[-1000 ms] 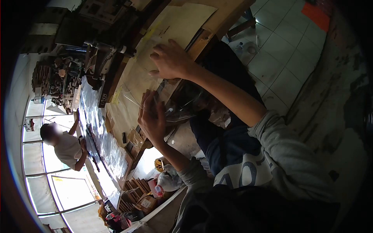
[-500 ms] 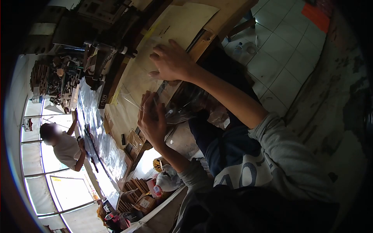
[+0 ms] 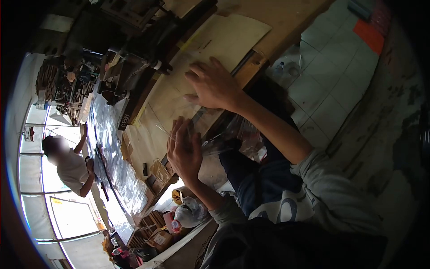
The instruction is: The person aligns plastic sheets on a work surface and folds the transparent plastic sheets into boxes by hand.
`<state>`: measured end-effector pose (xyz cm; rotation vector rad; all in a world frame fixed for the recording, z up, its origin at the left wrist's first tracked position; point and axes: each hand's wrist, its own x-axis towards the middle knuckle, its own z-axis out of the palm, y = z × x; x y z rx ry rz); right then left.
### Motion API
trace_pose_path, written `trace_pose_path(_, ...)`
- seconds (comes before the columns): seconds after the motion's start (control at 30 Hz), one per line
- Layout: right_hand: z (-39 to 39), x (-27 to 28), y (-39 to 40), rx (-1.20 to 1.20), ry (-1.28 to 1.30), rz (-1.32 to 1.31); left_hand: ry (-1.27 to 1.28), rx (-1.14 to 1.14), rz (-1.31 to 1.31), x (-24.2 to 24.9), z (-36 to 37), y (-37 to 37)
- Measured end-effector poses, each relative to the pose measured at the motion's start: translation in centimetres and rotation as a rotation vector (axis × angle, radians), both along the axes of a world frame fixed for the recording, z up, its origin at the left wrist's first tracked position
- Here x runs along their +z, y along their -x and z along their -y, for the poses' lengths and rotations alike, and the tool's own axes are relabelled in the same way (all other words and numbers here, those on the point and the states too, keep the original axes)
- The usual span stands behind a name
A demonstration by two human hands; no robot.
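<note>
My left hand (image 3: 184,150) is at the edge of the workbench, its fingers bent and closed on clear plastic film (image 3: 210,144), which hangs over the front edge near my lap. My right hand (image 3: 214,86) rests over a yellowish flat sheet (image 3: 237,36) on the bench, its fingers apart and slightly bent, the thumb stretched towards my left hand. Under and between the hands, more clear film seems to cover the sheet, though its outline is hard to make out.
Dark machinery (image 3: 134,67) stands along the bench's far side. Shiny plastic (image 3: 112,157) covers another table, where a person (image 3: 71,168) in a light shirt works. Cardboard boxes (image 3: 160,240) and a filled clear bag (image 3: 190,213) stand below. An orange-red piece (image 3: 369,36) lies on the tiled floor.
The camera view has shifted, so the bench and both hands appear lower and further right. My left hand keeps its grip on the film; my right hand stays over the sheet.
</note>
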<state>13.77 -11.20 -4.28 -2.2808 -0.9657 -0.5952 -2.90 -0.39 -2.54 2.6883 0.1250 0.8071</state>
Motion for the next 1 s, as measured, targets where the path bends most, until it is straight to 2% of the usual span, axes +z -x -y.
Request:
trace_pose_path(0.4, 0.7, 0.9, 0.1, 0.069, 0.005, -0.002, -0.009, 0.010, -0.026, 1.5, 0.4, 0.1)
trace_pose_path(0.67, 0.8, 2.6, 0.3, 0.076, 0.166, -0.054, 0.024, 0.030, 0.010, 1.7, 0.2, 0.0)
trace_pose_path(1.0, 0.7, 3.3, 0.4, 0.086, 0.261, -0.095, 0.044, 0.014, -0.085, 1.7, -0.3, 0.3)
